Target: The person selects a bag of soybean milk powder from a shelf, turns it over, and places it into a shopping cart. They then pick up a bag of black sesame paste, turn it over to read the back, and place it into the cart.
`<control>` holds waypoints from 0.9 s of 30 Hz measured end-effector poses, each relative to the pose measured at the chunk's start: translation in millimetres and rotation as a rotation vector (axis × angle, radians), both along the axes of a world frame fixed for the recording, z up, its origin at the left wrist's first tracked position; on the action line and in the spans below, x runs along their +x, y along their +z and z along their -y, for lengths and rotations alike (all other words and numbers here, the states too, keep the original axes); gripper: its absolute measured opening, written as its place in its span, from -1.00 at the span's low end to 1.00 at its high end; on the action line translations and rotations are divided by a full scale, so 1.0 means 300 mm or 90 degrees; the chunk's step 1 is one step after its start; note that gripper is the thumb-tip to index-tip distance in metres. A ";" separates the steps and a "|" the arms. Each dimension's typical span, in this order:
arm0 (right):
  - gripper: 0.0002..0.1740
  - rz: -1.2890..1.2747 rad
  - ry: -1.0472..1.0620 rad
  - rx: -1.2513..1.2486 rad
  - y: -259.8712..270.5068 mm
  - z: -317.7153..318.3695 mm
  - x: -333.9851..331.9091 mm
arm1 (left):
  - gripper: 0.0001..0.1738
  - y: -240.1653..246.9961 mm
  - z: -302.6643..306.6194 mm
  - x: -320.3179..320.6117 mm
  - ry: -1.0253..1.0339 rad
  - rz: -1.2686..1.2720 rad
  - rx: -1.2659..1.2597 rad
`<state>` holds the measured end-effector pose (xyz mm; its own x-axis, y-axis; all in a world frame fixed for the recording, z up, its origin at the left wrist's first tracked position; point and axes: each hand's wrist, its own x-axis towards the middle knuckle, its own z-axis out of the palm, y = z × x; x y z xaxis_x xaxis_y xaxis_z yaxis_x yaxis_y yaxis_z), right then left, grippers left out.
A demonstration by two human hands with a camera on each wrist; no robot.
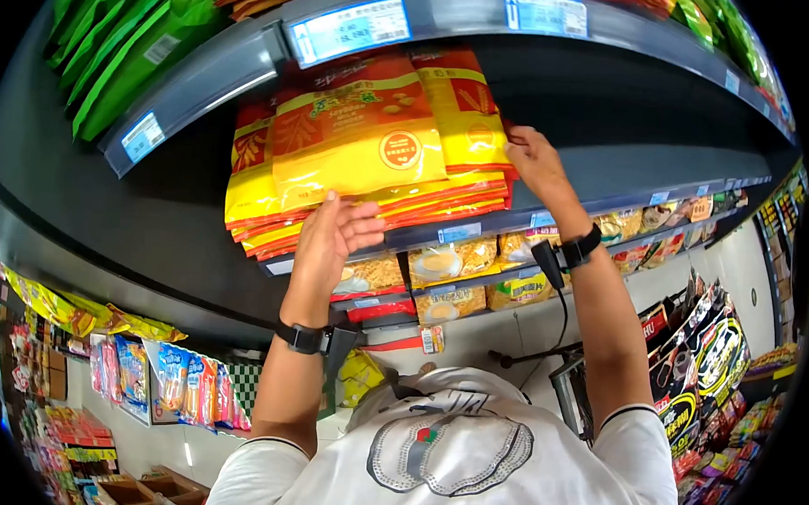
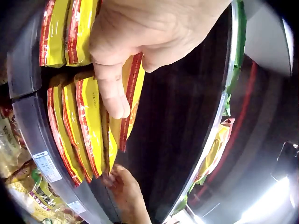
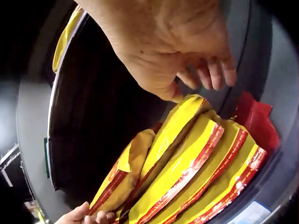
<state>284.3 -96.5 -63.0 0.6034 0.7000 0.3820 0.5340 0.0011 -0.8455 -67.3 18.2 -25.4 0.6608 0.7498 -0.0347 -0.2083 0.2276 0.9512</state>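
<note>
A stack of red and yellow pouches, the top one (image 1: 355, 133) lettered "Soybean", lies on a dark shelf. Another pouch (image 1: 460, 110) of the same colours lies at its right. My left hand (image 1: 328, 240) is at the front edge of the stack, thumb tip on the top pouch's lower edge, fingers extended across the front. Over at the right side, my right hand (image 1: 539, 164) has its fingertips by the pouches' side edges. Up close in the right wrist view, the right hand (image 3: 173, 51) has its thumb against a yellow pouch (image 3: 173, 130), its fingers loosely bent.
Green bags (image 1: 142, 51) fill the upper shelf at left, above a rail with price labels (image 1: 351, 32). Noodle packs (image 1: 454, 259) sit on the shelf below. Black packages (image 1: 706, 365) stand at the right. A red flat piece (image 3: 257, 119) lies beside the stack.
</note>
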 end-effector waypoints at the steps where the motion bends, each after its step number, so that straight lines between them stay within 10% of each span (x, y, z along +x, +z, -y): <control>1: -0.62 0.005 -0.011 0.034 0.018 0.002 -0.005 | -0.41 0.019 -0.008 -0.019 -0.030 -0.043 -0.007; 3: -0.63 0.039 0.002 0.063 0.066 -0.003 -0.033 | -0.43 0.119 0.005 -0.067 -0.068 -0.219 0.063; 8: -0.57 -0.135 0.114 -0.062 0.229 -0.063 -0.223 | -0.47 0.247 -0.210 -0.145 0.334 -0.259 0.666; 11: -0.50 -0.129 0.152 -0.159 0.270 -0.131 -0.291 | -0.42 0.225 -0.372 -0.133 0.342 -0.419 0.718; 14: -0.46 -0.054 0.143 -0.130 0.245 -0.199 -0.313 | -0.35 0.273 -0.379 -0.077 0.208 -0.504 0.389; 17: -0.45 0.081 0.089 -0.054 0.132 -0.302 -0.280 | -0.32 0.137 -0.509 -0.050 0.227 -0.447 0.661; 27: -0.43 0.106 0.064 -0.056 0.166 -0.370 -0.270 | -0.27 0.163 -0.581 -0.003 0.279 -0.522 0.763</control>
<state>203.3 14.5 -13.1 0.4624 0.7886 0.4054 0.6668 -0.0079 -0.7452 -68.3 192.3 23.6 0.4866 0.7276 0.4836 0.6106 -0.6791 0.4073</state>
